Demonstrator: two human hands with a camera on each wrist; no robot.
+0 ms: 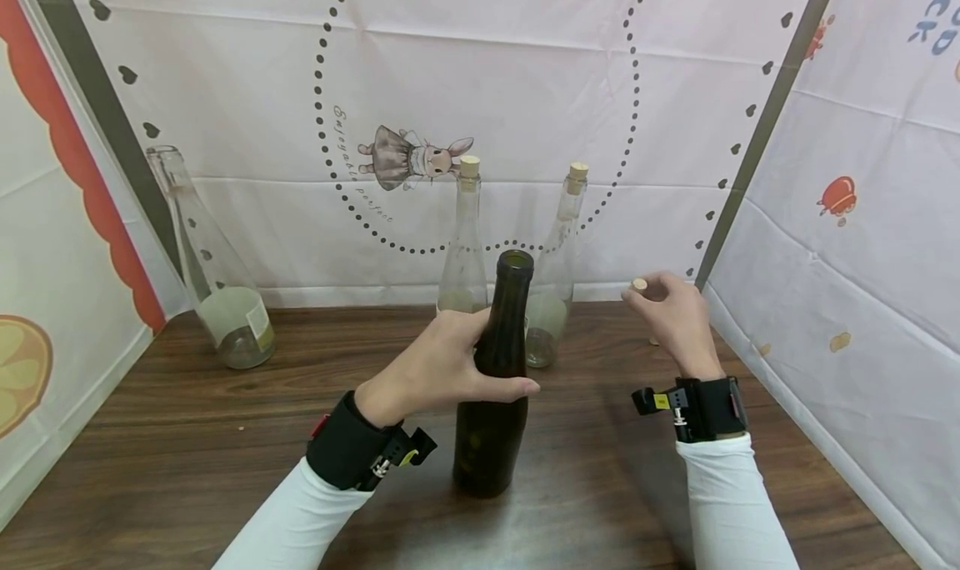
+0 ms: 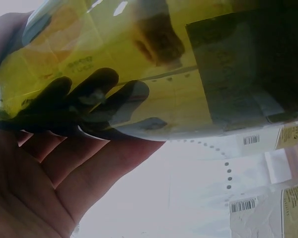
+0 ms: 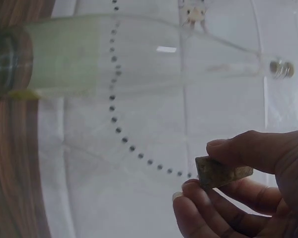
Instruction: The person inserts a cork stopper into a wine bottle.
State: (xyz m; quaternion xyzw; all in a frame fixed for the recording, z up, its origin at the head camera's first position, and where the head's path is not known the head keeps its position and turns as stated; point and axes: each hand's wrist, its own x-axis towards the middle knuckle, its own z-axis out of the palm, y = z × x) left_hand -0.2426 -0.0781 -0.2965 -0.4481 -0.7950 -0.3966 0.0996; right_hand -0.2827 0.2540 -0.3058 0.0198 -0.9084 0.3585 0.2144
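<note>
My left hand [image 1: 431,366] grips a dark green glass bottle [image 1: 487,449] round its upper body, thumb on the near side. The bottle stands upright on the wooden table, its mouth uncorked. In the left wrist view the fingers [image 2: 97,158] pass behind the bottle [image 2: 104,34] and show dark through its glass. Off to the right, my right hand [image 1: 678,320] pinches a cork [image 1: 638,285] above the table. The right wrist view has this cork [image 3: 221,171] between thumb and fingers, near a clear bottle [image 3: 149,54].
Two clear bottles with corks, one behind the dark bottle [image 1: 463,262] and one right of it [image 1: 551,295], stand near the back wall. An uncorked clear bottle [image 1: 225,270] is at the back left. A small pale piece [image 1: 654,341] lies beneath my right hand. Fabric walls enclose the table [image 1: 187,453].
</note>
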